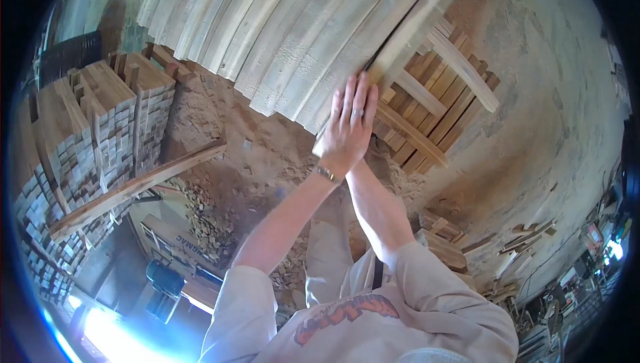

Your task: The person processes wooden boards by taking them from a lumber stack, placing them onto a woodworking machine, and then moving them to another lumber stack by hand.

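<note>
My left hand (343, 126), with a watch on its wrist and a ring, lies with fingers stretched out over the near end of a pale board (413, 26). This board is at the right edge of a row of long pale boards (293, 36), with a dark narrow gap beside it. Behind my left hand, my right hand is mostly hidden; only the wrist (359, 166) and forearm show, and its fingers cannot be made out.
Stacked wood pieces (113, 110) stand at the left, with a long beam (140, 186) slanting before them. Slatted timber (427, 110) lies right of the boards. Wood scraps and sawdust (227, 136) cover the floor below. More offcuts (443, 240) lie near my right arm.
</note>
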Demonstrator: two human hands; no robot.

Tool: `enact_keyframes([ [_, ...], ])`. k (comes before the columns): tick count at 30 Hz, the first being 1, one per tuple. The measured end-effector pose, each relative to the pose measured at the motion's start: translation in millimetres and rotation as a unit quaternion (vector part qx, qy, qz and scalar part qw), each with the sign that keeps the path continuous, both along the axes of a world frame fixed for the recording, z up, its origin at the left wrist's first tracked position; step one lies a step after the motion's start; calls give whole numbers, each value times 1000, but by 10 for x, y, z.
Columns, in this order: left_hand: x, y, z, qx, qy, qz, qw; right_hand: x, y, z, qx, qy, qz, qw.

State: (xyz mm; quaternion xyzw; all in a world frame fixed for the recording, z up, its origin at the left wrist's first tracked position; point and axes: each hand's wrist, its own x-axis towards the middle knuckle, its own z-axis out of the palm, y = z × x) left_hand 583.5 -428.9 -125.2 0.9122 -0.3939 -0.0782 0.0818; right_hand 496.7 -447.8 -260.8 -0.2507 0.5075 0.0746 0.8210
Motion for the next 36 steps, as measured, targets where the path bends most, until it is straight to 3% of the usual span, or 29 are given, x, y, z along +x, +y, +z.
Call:
enact_keyframes([
  [2,-292,219,66,42,27,9,999,-185,115,124,13,6,-2,1000],
  [5,-982,748,-23,-26,56,87,994,-338,386,227,28,15,-10,999],
  [7,-999,849,13,-58,61,127,988,-192,377,84,27,17,-1,1000],
  [9,-929,868,218,-96,155,255,950,-1,245,-123,27,13,18,999],
  [15,-940,896,60,-80,156,280,944,-5,100,-147,22,-4,81,996],
  [19,-1361,981,275,-100,176,321,925,-586,211,184,31,-15,118,992],
  [27,-2472,1344,1503,-187,241,417,856,-1707,-118,1143,-16,-95,248,964],
  [32,-3242,1714,2202,-289,177,470,815,-2028,-35,1680,-87,-265,363,889],
  [35,-3704,1968,2737,-320,118,529,777,-1905,382,1873,-129,-441,449,766],
  [36,-3852,2073,2852,-320,82,545,771,-1777,579,2021,-151,-548,477,670],
])
